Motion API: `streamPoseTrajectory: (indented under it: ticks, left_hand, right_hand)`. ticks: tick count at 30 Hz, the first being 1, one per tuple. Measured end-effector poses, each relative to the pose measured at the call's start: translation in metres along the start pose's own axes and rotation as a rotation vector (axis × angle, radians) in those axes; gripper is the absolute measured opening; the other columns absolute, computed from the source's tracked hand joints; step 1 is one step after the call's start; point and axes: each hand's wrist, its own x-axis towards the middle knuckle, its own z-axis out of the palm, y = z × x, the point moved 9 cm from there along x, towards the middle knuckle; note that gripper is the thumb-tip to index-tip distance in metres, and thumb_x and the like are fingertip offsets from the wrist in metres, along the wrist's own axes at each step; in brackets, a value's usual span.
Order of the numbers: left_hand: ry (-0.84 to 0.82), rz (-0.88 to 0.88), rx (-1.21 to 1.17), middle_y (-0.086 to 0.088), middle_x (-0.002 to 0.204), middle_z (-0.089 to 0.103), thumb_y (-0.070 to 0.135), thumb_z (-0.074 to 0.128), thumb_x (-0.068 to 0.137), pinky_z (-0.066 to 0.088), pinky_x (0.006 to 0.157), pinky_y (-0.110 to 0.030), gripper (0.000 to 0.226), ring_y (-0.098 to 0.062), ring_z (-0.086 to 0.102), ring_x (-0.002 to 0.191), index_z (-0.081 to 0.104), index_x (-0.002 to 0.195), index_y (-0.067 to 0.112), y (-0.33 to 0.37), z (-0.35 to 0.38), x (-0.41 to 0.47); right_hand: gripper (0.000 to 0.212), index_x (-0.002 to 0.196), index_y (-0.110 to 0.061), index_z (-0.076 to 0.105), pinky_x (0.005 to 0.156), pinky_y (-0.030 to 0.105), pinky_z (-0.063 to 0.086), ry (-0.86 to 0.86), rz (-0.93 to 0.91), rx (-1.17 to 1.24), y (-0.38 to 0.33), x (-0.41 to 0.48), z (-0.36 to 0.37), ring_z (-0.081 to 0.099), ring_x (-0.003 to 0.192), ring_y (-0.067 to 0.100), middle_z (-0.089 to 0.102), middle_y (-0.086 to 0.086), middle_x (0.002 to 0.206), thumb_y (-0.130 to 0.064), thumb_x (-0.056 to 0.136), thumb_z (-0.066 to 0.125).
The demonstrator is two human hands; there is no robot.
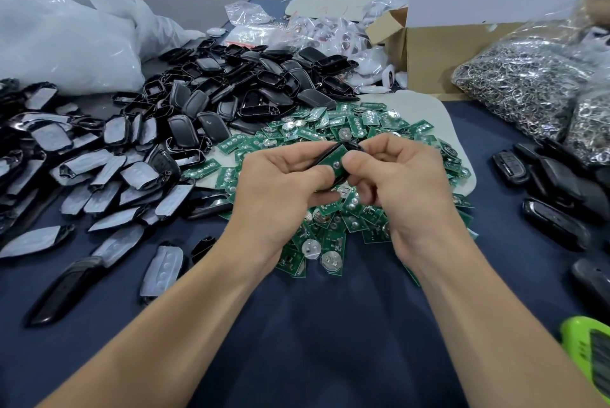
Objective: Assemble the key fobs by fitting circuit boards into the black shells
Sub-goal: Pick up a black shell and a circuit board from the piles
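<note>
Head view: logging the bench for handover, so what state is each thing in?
Left hand: grips the black shell.
Right hand: pinches the circuit board.
Circuit board: lying in the shell, whether seated unclear.
Loose boards: heaped on the table.
Cardboard box: flap open.

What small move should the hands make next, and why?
Probably press the green circuit board flat into the black shell with both thumbs. The left hand and right hand pinch the pair together, and the board seems to lie on the shell, not yet seated.
</note>
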Motion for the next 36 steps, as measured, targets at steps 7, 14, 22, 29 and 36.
streamPoseTrajectory:
  ticks: [7, 14, 22, 29, 36]
  left_hand:
    - [0.002, 0.029, 0.229, 0.001, 0.08, 0.081, 0.001, 0.071, 0.094, 0.063, 0.063, -0.029, 0.039, -0.021, 0.076, 0.063, 0.08, 0.08, 0.036, 0.001, -0.004, 0.002]
    - [-0.023, 0.019, 0.213, 0.0, 0.083, 0.081, 0.002, 0.073, 0.093, 0.063, 0.064, -0.027, 0.03, -0.021, 0.077, 0.067, 0.082, 0.09, 0.031, 0.0, -0.005, 0.003]
    - [-0.043, 0.056, 0.197, -0.006, 0.081, 0.08, 0.003, 0.07, 0.096, 0.063, 0.059, -0.03, 0.02, -0.024, 0.074, 0.058, 0.082, 0.098, 0.019, 0.005, -0.005, 0.004]
    - [0.005, 0.079, 0.171, -0.002, 0.083, 0.081, 0.007, 0.08, 0.088, 0.059, 0.059, -0.026, 0.025, -0.018, 0.072, 0.061, 0.08, 0.104, 0.026, 0.008, -0.012, 0.004]
    - [-0.058, 0.166, 0.102, -0.003, 0.102, 0.081, -0.007, 0.079, 0.084, 0.061, 0.077, -0.029, 0.047, -0.025, 0.075, 0.088, 0.075, 0.12, 0.021, 0.016, -0.004, 0.002]
  right_hand:
    - [0.023, 0.07, -0.019, 0.068, 0.048, 0.027, 0.042, -0.056, -0.018, -0.096, 0.001, -0.002, 0.007, 0.047, 0.047, 0.013, 0.061, 0.001, 0.058, -0.004, 0.086, 0.075]
    - [0.036, 0.062, -0.032, 0.072, 0.047, 0.028, 0.038, -0.027, -0.055, -0.108, -0.006, -0.006, 0.008, 0.045, 0.045, 0.013, 0.062, -0.001, 0.055, -0.001, 0.079, 0.08]
    - [0.039, 0.063, -0.033, 0.073, 0.043, 0.02, 0.039, -0.116, -0.029, -0.062, -0.008, -0.005, 0.009, 0.047, 0.042, 0.01, 0.061, -0.001, 0.054, 0.001, 0.083, 0.078]
    - [0.02, 0.081, -0.014, 0.074, 0.046, 0.019, 0.043, -0.004, 0.006, -0.002, -0.002, -0.003, 0.0, 0.056, 0.048, 0.011, 0.067, 0.001, 0.059, 0.005, 0.088, 0.071]
    - [0.013, 0.086, -0.006, 0.071, 0.045, 0.02, 0.046, 0.018, 0.115, 0.215, 0.007, -0.005, 0.003, 0.06, 0.047, 0.013, 0.071, 0.01, 0.064, 0.002, 0.095, 0.066]
